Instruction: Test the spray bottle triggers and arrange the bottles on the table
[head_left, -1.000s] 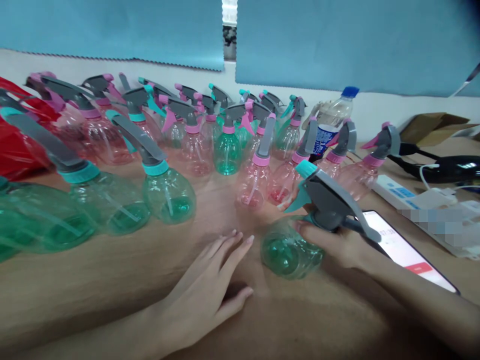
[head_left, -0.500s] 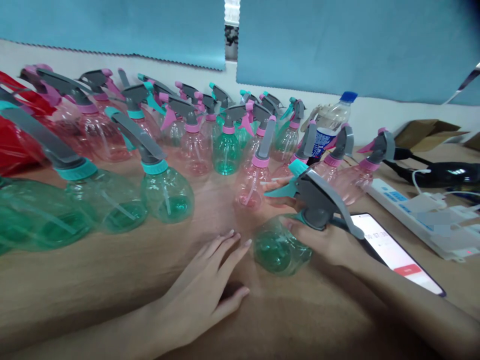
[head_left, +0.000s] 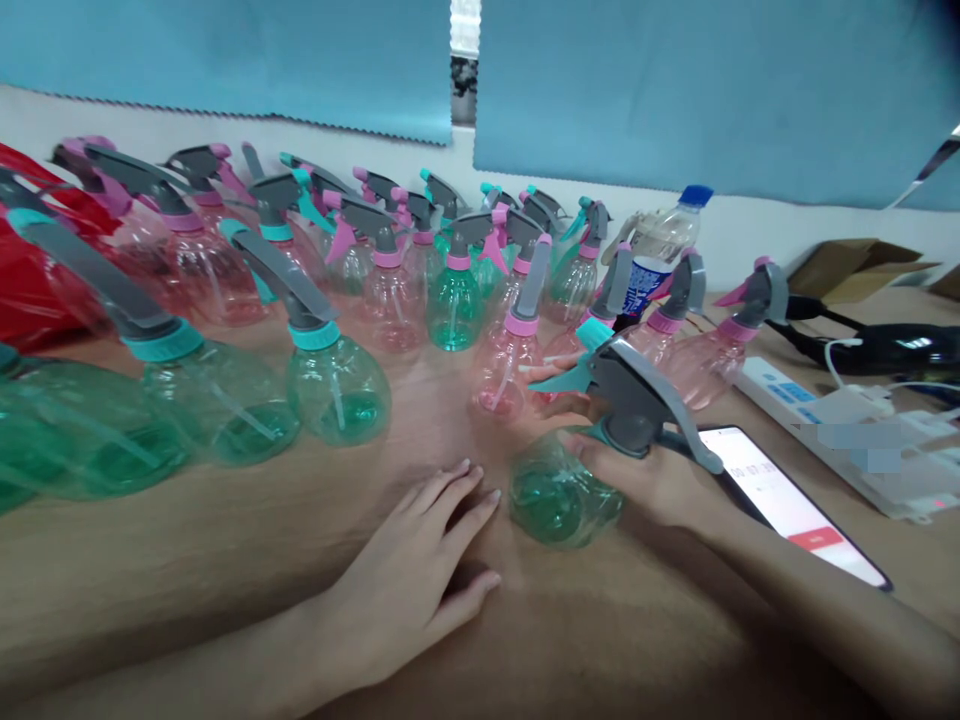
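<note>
You clasp a green spray bottle (head_left: pixel 562 495) around its neck with your right hand (head_left: pixel 664 485), seemingly to steady it, while your empty left hand (head_left: pixel 409 560) lies open on the table (head_left: pixel 577 635).

1. spray bottles (head_left: pixel 453 305): at least twenty, overlapping.
2. held green bottle (head_left: pixel 562 495): one.
3. pink bottles (head_left: pixel 506 370), right row: four.
4. person's hands (head_left: pixel 416 560): two.
5. phone (head_left: pixel 780 495): one.
6. power strip (head_left: pixel 795 410): one.
7. blue-capped bottle (head_left: pixel 660 240): one.
8. red bag (head_left: pixel 37 280): one.
9. blue cloths (head_left: pixel 675 90): two.

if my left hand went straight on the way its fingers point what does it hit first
Your left hand would probably meet the green bottle in your right hand first, though depth is unclear.
</note>
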